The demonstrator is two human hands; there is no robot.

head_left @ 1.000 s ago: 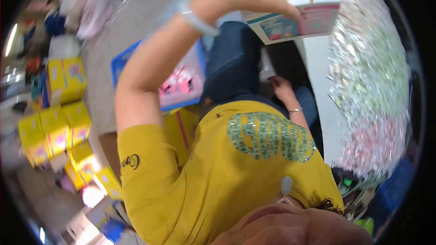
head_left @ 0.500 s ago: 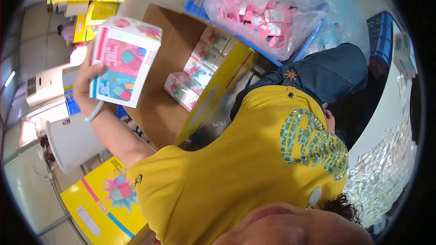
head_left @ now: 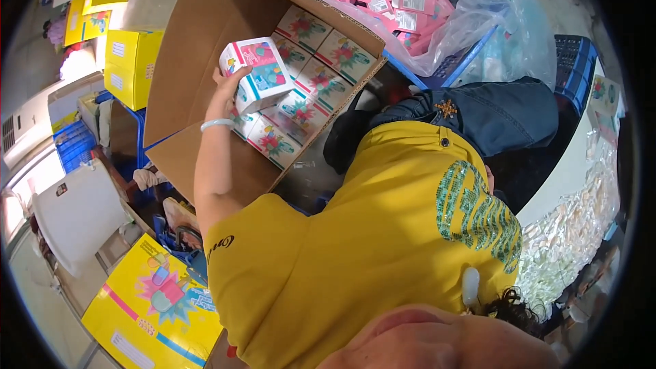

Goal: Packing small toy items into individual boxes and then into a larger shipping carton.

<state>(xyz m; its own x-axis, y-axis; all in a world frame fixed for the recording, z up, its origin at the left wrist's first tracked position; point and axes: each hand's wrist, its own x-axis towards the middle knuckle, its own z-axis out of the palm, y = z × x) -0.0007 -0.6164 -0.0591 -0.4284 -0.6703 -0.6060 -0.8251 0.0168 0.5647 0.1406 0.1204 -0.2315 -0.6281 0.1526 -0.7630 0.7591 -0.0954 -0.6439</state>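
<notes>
One hand (head_left: 227,89), the left, grips a small colourful box (head_left: 256,73) over the packed cardboard carton (head_left: 205,34); the right hand is out of sight.

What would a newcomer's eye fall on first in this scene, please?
The colourful carton that the left hand holds over the open cardboard box, upper left. Inside, matching cartons lie packed in rows. At the top, a clear bag holds pink packs, and the yellow shirt fills the foreground.

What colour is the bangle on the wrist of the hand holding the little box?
White, or very pale: the bangle shows in the head view, just below the left hand.
</notes>
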